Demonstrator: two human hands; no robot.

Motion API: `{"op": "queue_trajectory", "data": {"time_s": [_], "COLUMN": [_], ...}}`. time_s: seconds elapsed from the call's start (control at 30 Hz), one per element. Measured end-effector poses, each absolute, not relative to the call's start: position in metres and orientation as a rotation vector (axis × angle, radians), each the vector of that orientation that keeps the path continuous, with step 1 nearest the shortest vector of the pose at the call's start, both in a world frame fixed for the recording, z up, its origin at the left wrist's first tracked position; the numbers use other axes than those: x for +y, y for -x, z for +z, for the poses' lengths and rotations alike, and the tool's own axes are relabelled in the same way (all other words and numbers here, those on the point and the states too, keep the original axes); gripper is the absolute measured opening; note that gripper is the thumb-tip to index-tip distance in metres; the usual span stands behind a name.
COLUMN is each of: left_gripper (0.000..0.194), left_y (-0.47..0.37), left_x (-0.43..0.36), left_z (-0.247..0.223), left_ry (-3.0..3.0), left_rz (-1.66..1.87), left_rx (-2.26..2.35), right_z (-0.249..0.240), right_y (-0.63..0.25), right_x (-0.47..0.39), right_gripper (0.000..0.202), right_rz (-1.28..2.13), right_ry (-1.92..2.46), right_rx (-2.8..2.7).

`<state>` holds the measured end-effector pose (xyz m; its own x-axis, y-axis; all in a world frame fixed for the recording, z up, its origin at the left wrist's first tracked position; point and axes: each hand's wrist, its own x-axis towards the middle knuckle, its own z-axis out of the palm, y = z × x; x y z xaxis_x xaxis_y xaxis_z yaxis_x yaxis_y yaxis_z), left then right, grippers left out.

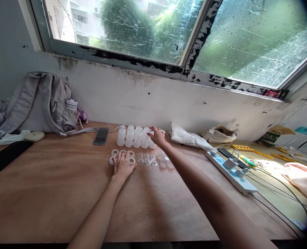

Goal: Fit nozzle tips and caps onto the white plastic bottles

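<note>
A row of several frosted white bottles (129,136) stands upright near the wall. My right hand (157,137) is over the right end of that row, its thumb and fingers apart, partly covering the last bottles; contact with them is unclear. In front of the bottles lie several white rings (132,160). My left hand (123,167) rests over these rings with its fingers spread, hiding some of them. To their right are several clear ringed pieces with thin stems (146,161). Several clear round discs (164,164) lie beyond those, partly behind my right forearm.
A grey backpack (36,103) sits at the left, with a black flat case (8,157) before it. A blurred-out dark object (101,136) lies left of the bottles. At the right are a white padded bag (186,136), a power strip (229,171) with cables, and another person's hand (302,178).
</note>
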<state>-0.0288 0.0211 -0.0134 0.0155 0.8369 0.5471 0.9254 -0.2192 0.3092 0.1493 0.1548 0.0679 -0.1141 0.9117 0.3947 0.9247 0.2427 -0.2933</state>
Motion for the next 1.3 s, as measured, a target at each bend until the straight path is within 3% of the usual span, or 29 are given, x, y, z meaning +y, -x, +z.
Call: {"op": "queue_trajectory", "data": {"time_s": [0.27, 0.43, 0.67, 0.87, 1.07, 1.3], "left_gripper": [0.045, 0.033, 0.028, 0.034, 0.031, 0.037], "left_y": [0.030, 0.026, 0.019, 0.015, 0.008, 0.002], "left_x": [0.022, 0.020, 0.016, 0.015, 0.013, 0.008], "left_z": [-0.014, -0.007, 0.000, 0.000, -0.001, -0.004], "left_ry": [2.211, 2.210, 2.202, 2.275, 2.374, 2.545], "left_rz": [-0.956, -1.081, -1.256, -1.311, -1.407, -1.500], "left_rx": [-1.801, -1.700, -1.596, -1.519, -1.457, -1.362], "right_z": [0.067, 0.045, -0.009, -0.020, -0.017, -0.020], "right_y": [-0.151, -0.159, -0.167, -0.168, -0.163, -0.151], "right_x": [0.139, 0.090, 0.032, 0.033, 0.028, 0.022], "right_gripper": [0.045, 0.030, 0.031, 0.023, 0.021, 0.014], "right_rz": [-0.120, -0.121, -0.013, 0.104, 0.075, 0.286], "right_ry": [1.557, 1.401, 1.714, 1.892, 1.538, 1.224], "right_rx": [-1.953, -1.846, -1.801, -1.832, -1.726, -1.669]}}
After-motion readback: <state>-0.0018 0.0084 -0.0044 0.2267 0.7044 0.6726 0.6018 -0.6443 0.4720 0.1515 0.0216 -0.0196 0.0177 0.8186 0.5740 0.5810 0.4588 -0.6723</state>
